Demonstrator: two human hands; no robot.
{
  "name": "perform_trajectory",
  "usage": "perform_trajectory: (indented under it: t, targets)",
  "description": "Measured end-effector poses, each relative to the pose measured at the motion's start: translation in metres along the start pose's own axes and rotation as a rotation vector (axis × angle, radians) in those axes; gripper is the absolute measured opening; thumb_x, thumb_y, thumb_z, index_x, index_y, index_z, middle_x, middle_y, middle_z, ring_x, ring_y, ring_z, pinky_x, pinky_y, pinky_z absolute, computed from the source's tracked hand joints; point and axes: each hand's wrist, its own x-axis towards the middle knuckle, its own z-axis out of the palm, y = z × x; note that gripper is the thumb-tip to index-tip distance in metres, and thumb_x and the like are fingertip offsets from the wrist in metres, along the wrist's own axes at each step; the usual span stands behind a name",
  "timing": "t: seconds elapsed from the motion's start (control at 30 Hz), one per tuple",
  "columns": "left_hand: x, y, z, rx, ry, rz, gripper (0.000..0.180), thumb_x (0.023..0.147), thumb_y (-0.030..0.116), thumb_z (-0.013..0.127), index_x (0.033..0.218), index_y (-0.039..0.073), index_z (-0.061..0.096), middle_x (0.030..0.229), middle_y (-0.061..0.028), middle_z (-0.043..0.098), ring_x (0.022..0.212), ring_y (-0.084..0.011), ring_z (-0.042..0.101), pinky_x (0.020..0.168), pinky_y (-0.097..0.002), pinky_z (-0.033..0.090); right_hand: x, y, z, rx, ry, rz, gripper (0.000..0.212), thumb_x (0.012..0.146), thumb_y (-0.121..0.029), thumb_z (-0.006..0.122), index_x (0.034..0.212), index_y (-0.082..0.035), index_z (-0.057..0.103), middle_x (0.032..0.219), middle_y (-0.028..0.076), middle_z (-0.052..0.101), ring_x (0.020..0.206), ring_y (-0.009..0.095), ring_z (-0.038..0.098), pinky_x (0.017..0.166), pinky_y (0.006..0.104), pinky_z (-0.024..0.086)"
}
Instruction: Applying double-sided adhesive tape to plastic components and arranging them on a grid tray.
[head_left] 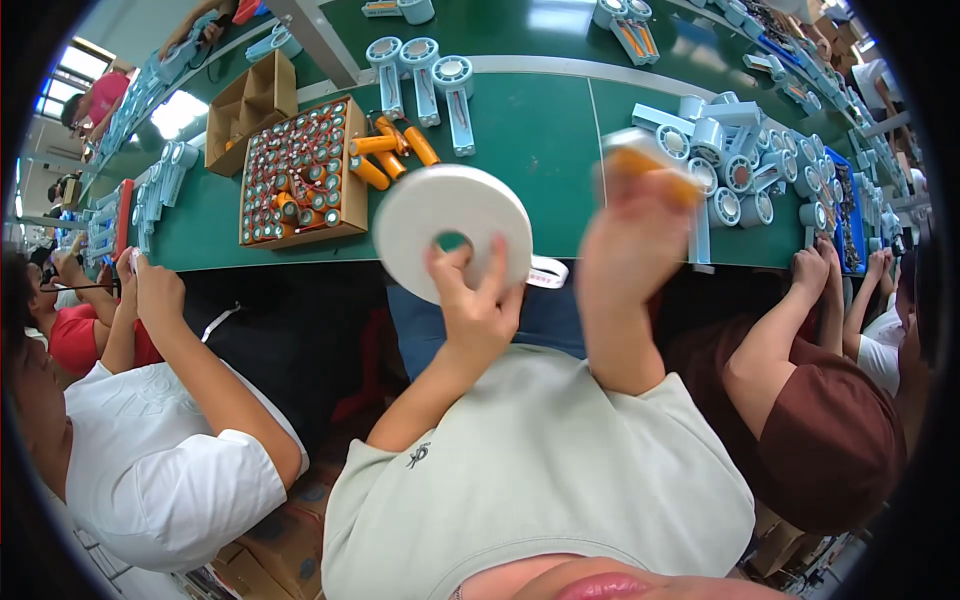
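Observation:
My left hand (478, 305) grips a large white roll (410, 215), flat and disc-shaped, with its fingers at the round centre hole. A loose white strip end (547, 272) curls out at the roll's right side. Raised over the table's front edge, my right hand (640, 235) is smeared by motion. Its fingers are closed on an orange cylindrical battery cell (628, 163), with a whitish blur beside it. Several more orange battery cells (421, 146) lie loose behind the roll, next to a cardboard box (354, 190) packed with wired cells.
An empty-looking divided carton (225, 120) leans behind the box. Light blue handheld fan bodies (455, 95) stand on the green table (545, 130), with a large pile of fan bodies (740, 140) at right. A blue tray (850, 215) lies beyond it. Co-workers sit close on both sides.

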Motion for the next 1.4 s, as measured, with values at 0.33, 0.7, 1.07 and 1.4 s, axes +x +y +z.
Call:
perform_trajectory:
  t: [0.33,0.7,1.07,1.4]
  targets:
    - [0.082,-0.003,-0.006,0.325,-0.593,0.268,0.072,0.075,0.026,0.084,0.136,0.002,0.057,0.121,-0.0201,0.052,0.112,-0.0375,0.051,0.114,-0.0498,0.032,0.046,-0.067,-0.052,0.149,-0.029,-0.020,0.042,0.100,-0.012,0.065,0.137,-0.011,0.045,0.119,0.015,0.061,0.102,0.029,0.066,0.086,0.0405,0.059]
    - [0.215,0.057,0.181,-0.079,-0.711,0.740,0.042,0.084,0.017,0.077,0.120,0.004,0.059,0.121,-0.0130,0.057,0.111,-0.0297,0.058,0.101,-0.0393,0.048,0.012,-0.115,-0.113,-0.179,0.066,-0.149,0.048,0.098,-0.014,0.068,0.139,-0.011,0.042,0.120,0.019,0.058,0.100,0.032,0.066,0.084,0.0403,0.057]
    - [0.212,0.031,0.133,-0.020,-1.026,0.597,0.035,0.081,0.005,0.076,0.113,0.012,0.063,0.130,-0.0092,0.055,0.109,-0.0287,0.058,0.093,-0.0391,0.054,0.013,-0.120,-0.128,-0.388,-0.040,-0.122,0.052,0.095,-0.004,0.069,0.139,-0.011,0.043,0.120,0.018,0.058,0.100,0.031,0.066,0.089,0.0421,0.058]
    - [0.170,0.012,0.131,0.055,-0.670,0.903,0.019,0.085,0.002,0.067,0.102,0.010,0.066,0.140,-0.0156,0.049,0.131,-0.0362,0.051,0.105,-0.0413,0.049,0.016,-0.107,-0.133,-0.477,-0.049,-0.059,0.054,0.090,0.004,0.071,0.136,-0.009,0.046,0.121,0.015,0.058,0.104,0.027,0.066,0.089,0.0388,0.059]
